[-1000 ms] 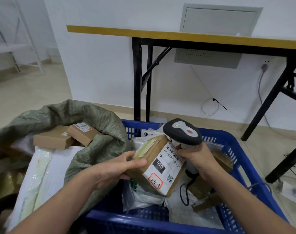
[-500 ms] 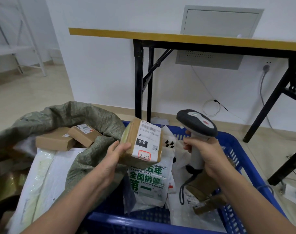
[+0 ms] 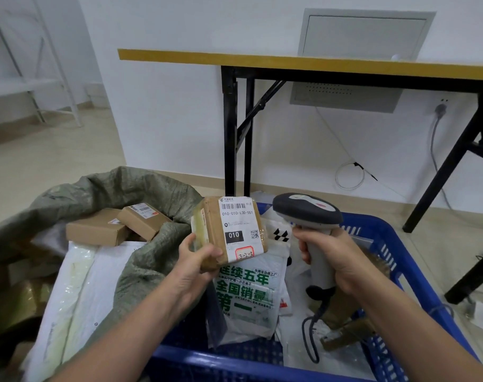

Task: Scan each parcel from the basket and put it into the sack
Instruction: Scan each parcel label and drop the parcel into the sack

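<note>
My left hand (image 3: 195, 264) grips a small brown cardboard parcel (image 3: 229, 230) by its lower left corner, label facing me, above the left rim of the blue basket (image 3: 394, 244). My right hand (image 3: 336, 260) holds the grey barcode scanner (image 3: 308, 213) by its handle, just right of the parcel, its cord hanging into the basket. A white bag with green print (image 3: 247, 296) and other parcels lie in the basket. The open green sack (image 3: 130, 188) at left holds two brown boxes (image 3: 97, 231) and white mailers (image 3: 78, 282).
A folding table (image 3: 290, 60) with a yellow edge and black legs stands behind the basket against the white wall. Cables hang from a wall socket (image 3: 441, 108) at right. A white shelf frame (image 3: 28, 84) stands far left on the tiled floor.
My left hand has swung the parcel left and up, away from the scanner, toward the sack's side. The scanner has lifted and drawn off to the right.
</note>
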